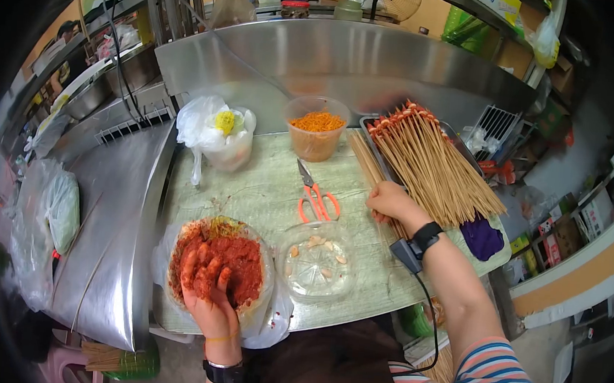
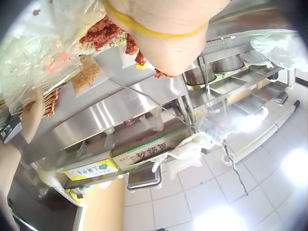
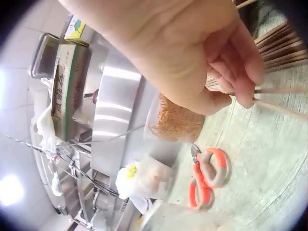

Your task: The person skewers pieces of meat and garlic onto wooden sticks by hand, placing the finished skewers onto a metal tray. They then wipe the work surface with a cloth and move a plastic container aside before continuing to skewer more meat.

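In the head view, one left hand has its loosely spread, red-coated fingers in the thick red paste of one round, plastic-lined bowl. One pair of orange-handled metal scissors lies near one clear plastic tray. The left wrist view shows one thin yellow band. In the right wrist view, one right hand pinches at least one thin wooden skewer.

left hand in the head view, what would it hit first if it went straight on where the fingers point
More of the red paste, which the left hand already touches; how deep its fingers sit is hard to judge.
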Demonstrator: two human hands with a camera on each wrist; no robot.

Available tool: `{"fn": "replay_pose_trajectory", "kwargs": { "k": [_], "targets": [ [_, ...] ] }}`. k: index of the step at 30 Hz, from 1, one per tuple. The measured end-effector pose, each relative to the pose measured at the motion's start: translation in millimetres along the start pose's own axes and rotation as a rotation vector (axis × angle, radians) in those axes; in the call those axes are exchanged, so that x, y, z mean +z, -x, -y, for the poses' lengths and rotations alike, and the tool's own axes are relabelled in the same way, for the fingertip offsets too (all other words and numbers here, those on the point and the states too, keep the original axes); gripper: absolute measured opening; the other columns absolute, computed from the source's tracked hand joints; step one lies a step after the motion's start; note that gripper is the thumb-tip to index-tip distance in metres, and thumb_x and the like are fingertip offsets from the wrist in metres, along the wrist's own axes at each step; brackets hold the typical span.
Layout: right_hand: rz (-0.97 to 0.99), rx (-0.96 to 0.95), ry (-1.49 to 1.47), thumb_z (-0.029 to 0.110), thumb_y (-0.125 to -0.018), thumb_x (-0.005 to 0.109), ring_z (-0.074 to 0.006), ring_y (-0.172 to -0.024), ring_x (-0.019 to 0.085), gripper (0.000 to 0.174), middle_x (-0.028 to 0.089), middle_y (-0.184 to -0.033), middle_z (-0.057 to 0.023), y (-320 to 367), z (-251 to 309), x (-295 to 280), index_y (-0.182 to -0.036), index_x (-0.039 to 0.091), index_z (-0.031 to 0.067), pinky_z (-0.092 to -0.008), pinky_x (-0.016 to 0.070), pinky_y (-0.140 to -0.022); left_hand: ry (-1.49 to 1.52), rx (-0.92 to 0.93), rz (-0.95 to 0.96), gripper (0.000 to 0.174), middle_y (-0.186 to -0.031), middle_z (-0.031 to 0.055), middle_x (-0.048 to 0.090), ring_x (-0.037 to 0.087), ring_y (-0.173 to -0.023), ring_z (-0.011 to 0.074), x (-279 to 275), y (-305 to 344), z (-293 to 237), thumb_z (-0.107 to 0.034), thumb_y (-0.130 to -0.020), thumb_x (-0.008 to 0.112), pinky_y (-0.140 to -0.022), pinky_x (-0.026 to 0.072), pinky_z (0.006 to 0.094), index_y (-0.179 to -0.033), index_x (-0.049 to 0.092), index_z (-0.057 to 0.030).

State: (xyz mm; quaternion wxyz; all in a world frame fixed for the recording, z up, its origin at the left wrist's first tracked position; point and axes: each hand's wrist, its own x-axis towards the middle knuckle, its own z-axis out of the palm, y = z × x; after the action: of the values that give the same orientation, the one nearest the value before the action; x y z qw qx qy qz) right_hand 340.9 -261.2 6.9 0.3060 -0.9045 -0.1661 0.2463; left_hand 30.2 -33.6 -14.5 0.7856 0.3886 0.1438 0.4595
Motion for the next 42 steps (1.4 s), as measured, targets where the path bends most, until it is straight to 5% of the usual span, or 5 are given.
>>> {"fn": "replay_pose_trajectory", "kwargs": {
  "k": [12,18,31,37,42],
  "targets": [
    [-0.464,-0.665,-0.69,0.027,-0.1,0.047,-0.0067,-0.059,0.057,0.029,0.058,-0.074,0.0015,139.1,51.1,-61.1,-0.089,0.06,0.0038,-0.0196,0.047,-0.057,-0.018,-0.007,0.01,0.036,-0.129,0.0112,0.054,0.059,-0.108,0.0205,3.1,-0.2,-0.8,-0.005,-0.093,0.051,-0.087,0.0507,0.0332,-0.129,0.048,-0.0041],
    [-0.234,-0.782,-0.784,0.015,-0.098,0.051,-0.0102,-0.065,0.06,0.019,0.058,-0.085,-0.0036,131.0,59.5,27.9,-0.093,0.059,-0.0008,-0.0215,0.0476,-0.061,-0.059,0.002,0.043,0.04,-0.126,0.0128,0.057,0.061,-0.103,0.0206,3.3,-5.8,-31.2,-0.005,-0.091,0.057,-0.081,0.0541,0.0297,-0.129,0.048,0.0002],
    [0.061,-0.644,-0.516,0.009,-0.093,0.054,-0.0086,-0.055,0.052,0.016,0.057,-0.069,-0.004,141.0,48.1,63.7,-0.083,0.062,-0.001,-0.0229,0.0427,-0.053,-0.942,0.075,0.112,0.016,-0.101,0.0099,0.068,0.063,-0.09,0.0175,-40.9,-25.3,-74.1,0.004,-0.081,0.064,-0.081,0.0496,0.0278,-0.096,0.068,0.0028],
    [0.094,-0.545,-0.606,0.015,-0.097,0.049,-0.0089,-0.055,0.052,0.025,0.056,-0.069,-0.0038,148.8,35.9,54.0,-0.082,0.061,-0.001,-0.0232,0.043,-0.053,-1.519,0.311,0.659,0.016,-0.083,0.0108,0.068,0.065,-0.08,0.0256,-15.7,-23.4,-56.7,0.004,-0.07,0.069,-0.073,0.051,0.0323,-0.085,0.07,-0.0024],
    [0.005,-0.557,-0.635,0.017,-0.098,0.047,-0.0092,-0.056,0.053,0.028,0.055,-0.07,-0.0042,150.6,26.9,50.9,-0.082,0.06,-0.0009,-0.0231,0.043,-0.053,-1.786,0.214,0.755,0.019,-0.08,0.0118,0.067,0.064,-0.076,0.0303,-16.7,-18.4,-39.9,-0.011,-0.065,0.075,-0.066,0.0512,0.0381,-0.084,0.071,-0.0078]
  ]
}}
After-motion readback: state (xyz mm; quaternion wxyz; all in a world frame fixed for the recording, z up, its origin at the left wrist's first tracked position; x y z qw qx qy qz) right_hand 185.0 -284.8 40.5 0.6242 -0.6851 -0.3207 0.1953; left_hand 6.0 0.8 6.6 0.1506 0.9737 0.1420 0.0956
